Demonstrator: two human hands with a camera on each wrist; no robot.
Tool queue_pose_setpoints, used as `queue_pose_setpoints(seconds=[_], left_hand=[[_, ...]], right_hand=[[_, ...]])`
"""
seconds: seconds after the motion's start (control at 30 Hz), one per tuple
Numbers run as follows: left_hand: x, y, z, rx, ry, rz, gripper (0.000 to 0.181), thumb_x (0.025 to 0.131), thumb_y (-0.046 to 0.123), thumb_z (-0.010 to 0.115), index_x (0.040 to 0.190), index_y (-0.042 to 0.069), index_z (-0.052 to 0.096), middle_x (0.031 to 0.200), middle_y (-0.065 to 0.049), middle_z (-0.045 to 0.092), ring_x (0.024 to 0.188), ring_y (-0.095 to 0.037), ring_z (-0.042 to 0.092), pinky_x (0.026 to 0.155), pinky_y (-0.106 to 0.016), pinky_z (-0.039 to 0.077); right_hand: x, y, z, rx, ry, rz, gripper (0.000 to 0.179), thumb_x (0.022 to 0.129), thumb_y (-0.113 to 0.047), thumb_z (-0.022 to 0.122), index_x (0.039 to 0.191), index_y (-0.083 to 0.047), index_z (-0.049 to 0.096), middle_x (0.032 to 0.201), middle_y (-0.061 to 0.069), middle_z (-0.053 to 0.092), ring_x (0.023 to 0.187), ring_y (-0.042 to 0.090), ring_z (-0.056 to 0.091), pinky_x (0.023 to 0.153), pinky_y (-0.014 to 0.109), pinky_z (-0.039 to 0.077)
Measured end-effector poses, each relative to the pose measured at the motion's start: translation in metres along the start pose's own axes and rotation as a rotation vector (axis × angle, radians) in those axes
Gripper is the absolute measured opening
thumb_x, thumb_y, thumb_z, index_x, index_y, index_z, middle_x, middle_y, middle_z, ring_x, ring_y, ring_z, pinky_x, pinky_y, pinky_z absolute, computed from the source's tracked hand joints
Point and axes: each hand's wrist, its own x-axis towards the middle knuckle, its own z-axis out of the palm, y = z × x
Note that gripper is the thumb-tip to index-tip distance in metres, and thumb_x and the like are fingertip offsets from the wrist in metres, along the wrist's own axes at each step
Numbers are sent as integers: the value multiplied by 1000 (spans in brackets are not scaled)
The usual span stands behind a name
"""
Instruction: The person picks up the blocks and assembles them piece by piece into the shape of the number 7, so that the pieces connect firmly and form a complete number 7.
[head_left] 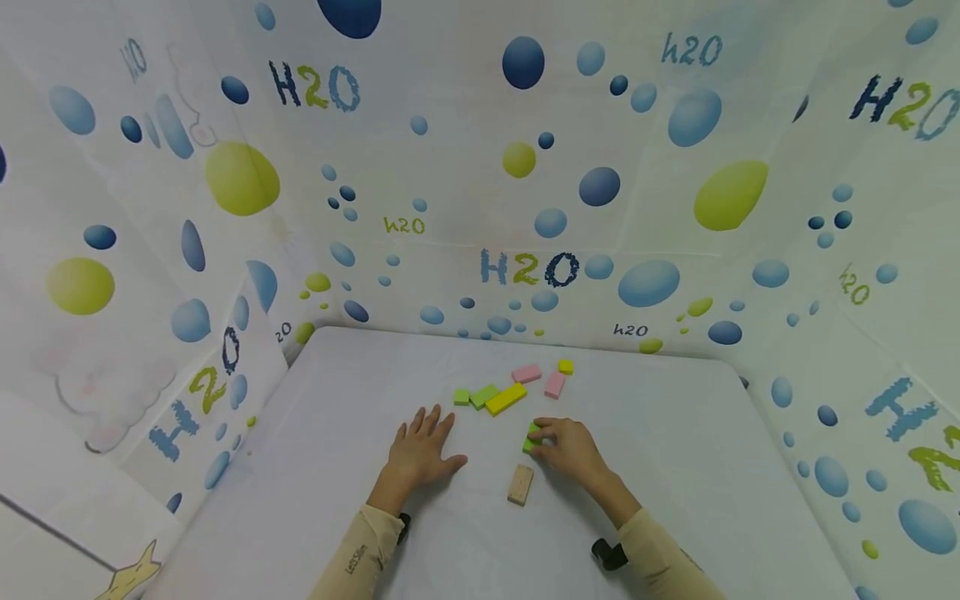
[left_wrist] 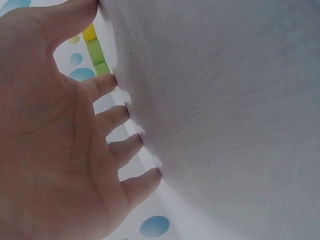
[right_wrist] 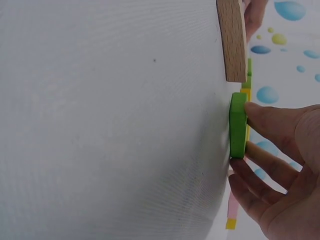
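My right hand holds a green block by its ends, between thumb and fingers, at the white tabletop. Just nearer to me lies a plain wooden block, apart from the hand. My left hand rests on the table with fingers spread and nothing in it; its fingertips touch the cloth in the left wrist view. Beyond the hands sit a small green block, a longer green block and a long yellow block, set in a slanting row.
Farther back lie a pink block, a second pink block and a small yellow block. A white cloth covers the table. Patterned sheets with bubbles and H2O lettering stand behind and along both sides.
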Motion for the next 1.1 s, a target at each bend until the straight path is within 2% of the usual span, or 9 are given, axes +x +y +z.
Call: queue_pose_setpoints(seconds=[0.2, 0.5, 1.1], left_hand=[[-1, 1, 0, -5, -1, 5, 83, 96, 61, 63, 161, 13, 41, 169, -18, 30, 156, -43, 24, 122, -65, 24], [-2, 2, -2, -14, -2, 1, 83, 97, 58, 64, 161, 11, 41, 169, -18, 30, 156, -43, 23, 123, -66, 22], [-2, 1, -2, -10, 8, 3, 83, 97, 58, 65, 161, 11, 41, 168, -18, 30, 156, -43, 23, 123, -66, 22]], right_hand=[[-4, -2, -2, -7, -7, -15, 23, 83, -18, 88, 105, -14, 84, 128, 5, 74, 122, 36, 66, 106, 57, 49], [-8, -4, -1, 42, 10, -30, 21, 84, -14, 87, 105, -12, 84, 128, 6, 74, 124, 36, 65, 107, 57, 49], [-14, -4, 3, 37, -12, -7, 21, 85, -17, 87, 106, -14, 84, 129, 2, 73, 125, 33, 65, 107, 56, 49]])
